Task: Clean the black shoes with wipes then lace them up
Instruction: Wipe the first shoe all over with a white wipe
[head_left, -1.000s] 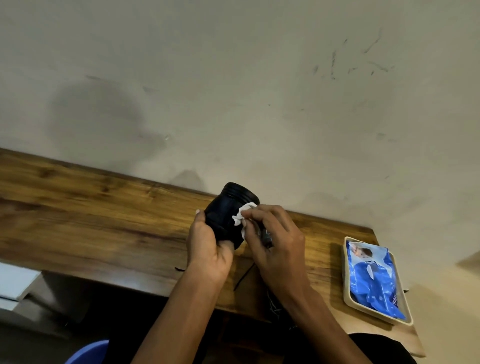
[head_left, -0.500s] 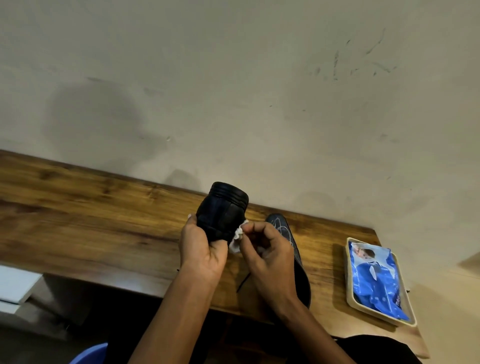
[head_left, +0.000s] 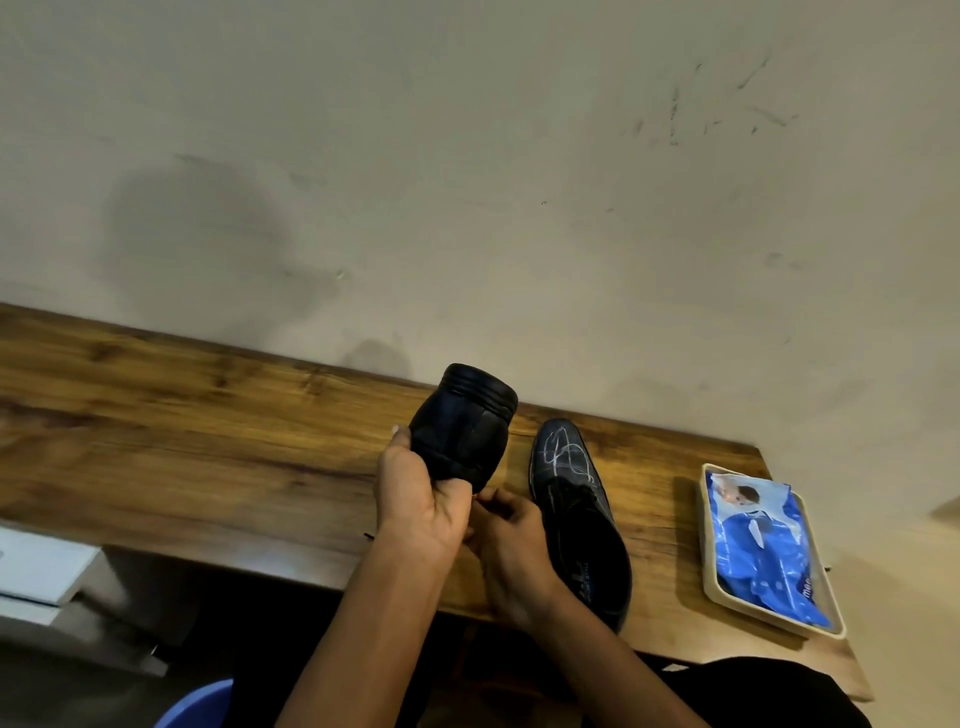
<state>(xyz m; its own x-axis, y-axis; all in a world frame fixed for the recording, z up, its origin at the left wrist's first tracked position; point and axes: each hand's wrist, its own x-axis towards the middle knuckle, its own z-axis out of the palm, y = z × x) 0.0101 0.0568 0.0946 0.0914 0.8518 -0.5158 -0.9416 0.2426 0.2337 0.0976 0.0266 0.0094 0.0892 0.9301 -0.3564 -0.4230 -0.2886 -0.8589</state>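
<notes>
The left hand (head_left: 421, 499) grips one black shoe (head_left: 462, 421) above the table's (head_left: 208, 441) front edge; if the grip loosens, it may fall. The second shoe (head_left: 576, 509) overhangs that edge and may tip. The right hand (head_left: 511, 540) has curled fingers; whether they pinch a wipe, I cannot tell. The wipes pack (head_left: 763, 540) lies in a tray (head_left: 712, 587) near the right corner.

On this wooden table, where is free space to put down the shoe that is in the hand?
The widest bare stretch of the table lies left of the left hand, which holds the shoe. A narrower strip runs between the second shoe and the tray of wipes. It is crowded around the right hand, between both shoes.
</notes>
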